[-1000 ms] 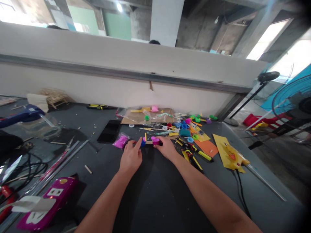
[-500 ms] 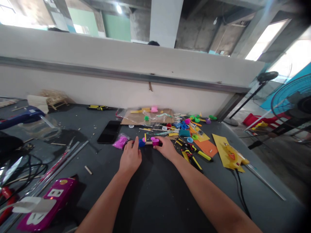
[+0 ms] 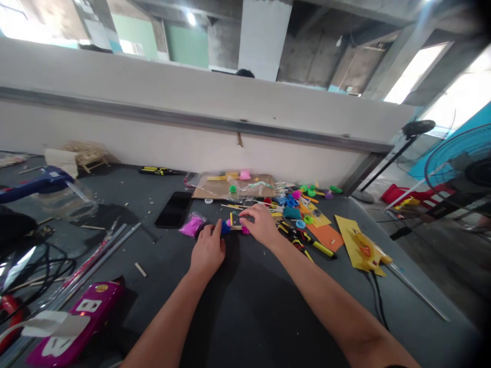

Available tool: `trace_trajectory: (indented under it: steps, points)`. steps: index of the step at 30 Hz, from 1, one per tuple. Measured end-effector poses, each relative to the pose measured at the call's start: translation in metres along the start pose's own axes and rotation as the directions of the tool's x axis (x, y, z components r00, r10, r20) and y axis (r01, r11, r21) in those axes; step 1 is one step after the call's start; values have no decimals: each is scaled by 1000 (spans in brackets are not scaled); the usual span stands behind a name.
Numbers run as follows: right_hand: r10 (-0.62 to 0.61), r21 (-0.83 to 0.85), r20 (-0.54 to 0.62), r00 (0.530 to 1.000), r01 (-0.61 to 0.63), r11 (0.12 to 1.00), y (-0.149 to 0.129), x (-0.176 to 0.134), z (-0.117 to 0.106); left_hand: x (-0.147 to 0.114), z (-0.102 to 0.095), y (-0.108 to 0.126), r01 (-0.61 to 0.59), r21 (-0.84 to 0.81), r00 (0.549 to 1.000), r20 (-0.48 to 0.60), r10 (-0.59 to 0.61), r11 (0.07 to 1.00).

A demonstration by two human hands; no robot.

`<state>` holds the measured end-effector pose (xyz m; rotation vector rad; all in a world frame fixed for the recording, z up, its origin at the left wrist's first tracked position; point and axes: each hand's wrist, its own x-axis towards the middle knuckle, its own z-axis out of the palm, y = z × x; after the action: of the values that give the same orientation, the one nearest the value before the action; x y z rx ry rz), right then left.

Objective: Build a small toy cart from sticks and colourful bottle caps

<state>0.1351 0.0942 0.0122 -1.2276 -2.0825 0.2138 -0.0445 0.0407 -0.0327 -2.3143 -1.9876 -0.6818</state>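
A small model of clay lumps and sticks lies on the dark table in front of me. Blue clay [image 3: 225, 228] is at its left part, a magenta clay lump [image 3: 245, 230] at its right end, and a light stick [image 3: 235, 228] runs between them. My left hand [image 3: 209, 249] curls its fingers over the left end, hiding most of it. Above the magenta end is my right hand [image 3: 261, 224], thumb and forefinger bent close together; anything between them is too small to make out. A bag of pink-purple clay [image 3: 192, 225] lies just left of my left hand.
A black phone [image 3: 174, 209] is at the left. Behind are cardboard [image 3: 203, 191] and clay tubs, with yellow-handled pliers [image 3: 322, 246] at the right. A yellow glue gun [image 3: 368, 250] rests on yellow paper. A purple power strip [image 3: 82, 324] stands near left.
My right hand has lifted off the side of the magenta clay and moved slightly up and over it. My left forefinger, raised before, has come down beside the other fingers.
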Motion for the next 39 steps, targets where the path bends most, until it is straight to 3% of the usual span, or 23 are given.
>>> trace_trajectory:
  steps: [5,12,20,24,28,31,34,39]
  points:
    - [21,-66,22,1000,-19,998,-9,10,15,-1,-1,1,-2,-1,1000,13,2,1000]
    - [44,-41,4,999,-44,998,3,-7,8,-2,-1,1,5,10,1000,7,-6,1000]
    - [169,65,178,969,-183,981,26,-18,18,0,0,1,42,-15,999,-3,-42,999]
    - [219,132,211,953,-250,959,32,-17,17,2,-1,-2,86,-140,996,-6,-88,986]
    - [231,216,236,944,-283,934,34,-17,10,6,-2,-5,144,-434,988,5,-157,889]
    - [229,400,262,937,-321,858,34,-17,8,9,-4,-4,160,-612,982,16,-190,774]
    - [198,563,296,934,-338,754,32,-16,11,9,-7,-2,192,-688,973,42,-225,700]
    - [208,652,329,921,-381,655,28,-17,15,10,-11,-1,281,-773,944,116,-309,569]
